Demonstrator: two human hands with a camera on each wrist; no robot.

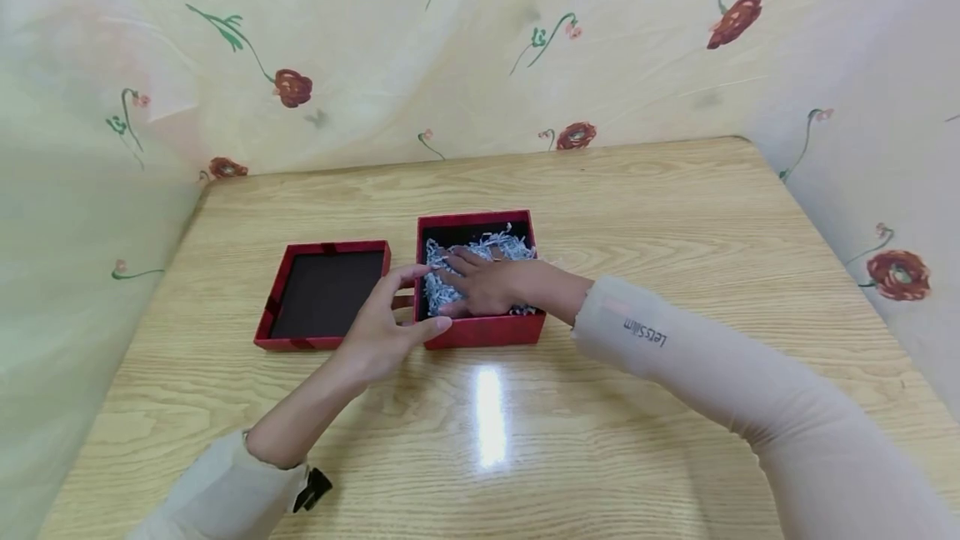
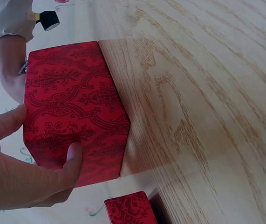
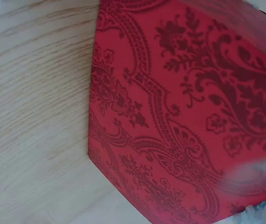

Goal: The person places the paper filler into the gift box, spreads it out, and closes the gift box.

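Note:
A red box (image 1: 480, 332) with a dark damask pattern stands on the table, filled with pale blue shredded paper (image 1: 513, 247). My right hand (image 1: 487, 283) lies inside it, fingers spread over the shreds, palm down. In the right wrist view the patterned box wall (image 3: 170, 112) fills most of the picture. My left hand (image 1: 386, 319) holds the box at its left side, thumb by the near left corner. The left wrist view shows a fingertip (image 2: 74, 151) against the patterned wall and the thumb at the rim.
Left of the box, the shallow red lid (image 1: 322, 294) lies with its black inside facing up. The wooden table (image 1: 637, 215) reaches to a flower-printed curtain (image 1: 375, 48) at the back and sides. A black clip (image 1: 312, 490) hangs at the left sleeve.

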